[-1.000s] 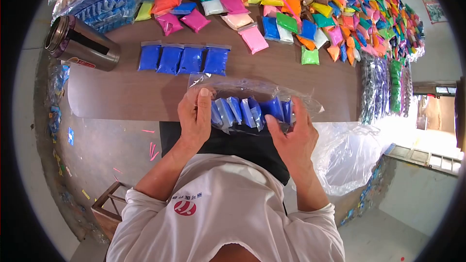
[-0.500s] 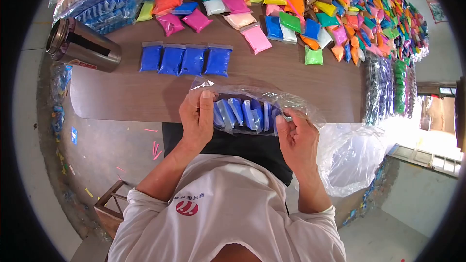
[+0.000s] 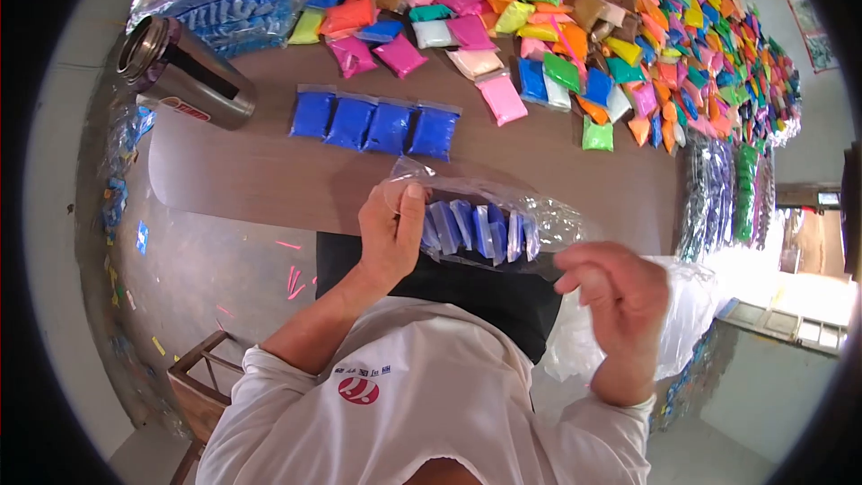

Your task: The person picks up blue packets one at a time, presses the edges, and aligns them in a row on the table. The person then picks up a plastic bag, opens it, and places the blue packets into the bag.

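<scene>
My left hand (image 3: 395, 226) pinches the left edge of a clear plastic bag (image 3: 552, 218) at the table's front edge. Several blue packets (image 3: 482, 230) stand side by side inside the bag. To the right of the bag is my right hand (image 3: 615, 296), slightly blurred, its fingers curled near the bag's right end; whether anything is between them I cannot make out. Four blue packets, or several in a row (image 3: 369, 124), lie flat on the table behind the bag.
A steel flask (image 3: 193, 72) lies tilted at the table's left. Behind is a large heap of coloured packets (image 3: 620, 27). Filled bags (image 3: 238, 13) lie at the back left, others (image 3: 745, 189) at the right edge. Clear plastic (image 3: 687, 305) hangs at right.
My right hand has let go of the bag's right side and moved right and down. My left hand still holds the bag. The whole view has shifted slightly.
</scene>
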`<action>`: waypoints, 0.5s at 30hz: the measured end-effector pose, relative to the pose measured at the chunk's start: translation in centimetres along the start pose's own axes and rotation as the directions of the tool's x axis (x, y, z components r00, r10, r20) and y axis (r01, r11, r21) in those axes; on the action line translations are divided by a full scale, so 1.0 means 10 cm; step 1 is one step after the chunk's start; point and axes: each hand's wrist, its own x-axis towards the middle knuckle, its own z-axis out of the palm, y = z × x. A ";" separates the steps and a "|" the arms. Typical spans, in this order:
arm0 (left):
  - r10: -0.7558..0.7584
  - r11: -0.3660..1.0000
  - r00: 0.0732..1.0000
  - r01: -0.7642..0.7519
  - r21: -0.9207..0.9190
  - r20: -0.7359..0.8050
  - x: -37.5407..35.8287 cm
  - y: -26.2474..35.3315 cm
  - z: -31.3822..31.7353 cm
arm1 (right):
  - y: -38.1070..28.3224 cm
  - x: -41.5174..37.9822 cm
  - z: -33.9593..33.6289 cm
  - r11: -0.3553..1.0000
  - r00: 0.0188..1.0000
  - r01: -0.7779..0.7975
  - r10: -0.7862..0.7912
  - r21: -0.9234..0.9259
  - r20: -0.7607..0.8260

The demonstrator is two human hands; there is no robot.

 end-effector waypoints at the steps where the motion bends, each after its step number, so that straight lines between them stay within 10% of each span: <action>1: 0.009 1.000 1.000 -0.009 -0.010 0.000 0.00 0.00 0.00 | -0.05 0.14 -0.02 0.993 0.997 0.079 -0.080 -0.089 -0.006; 5: 0.028 0.999 1.000 -0.027 0.031 -0.003 0.00 0.04 -0.01 | 0.07 1.00 0.18 0.939 0.964 0.246 -0.211 -0.240 0.162; 15: 0.060 0.987 0.996 -0.069 0.146 0.067 0.04 0.10 -0.10 | 0.66 1.77 1.09 0.769 0.834 0.319 0.050 -0.554 0.550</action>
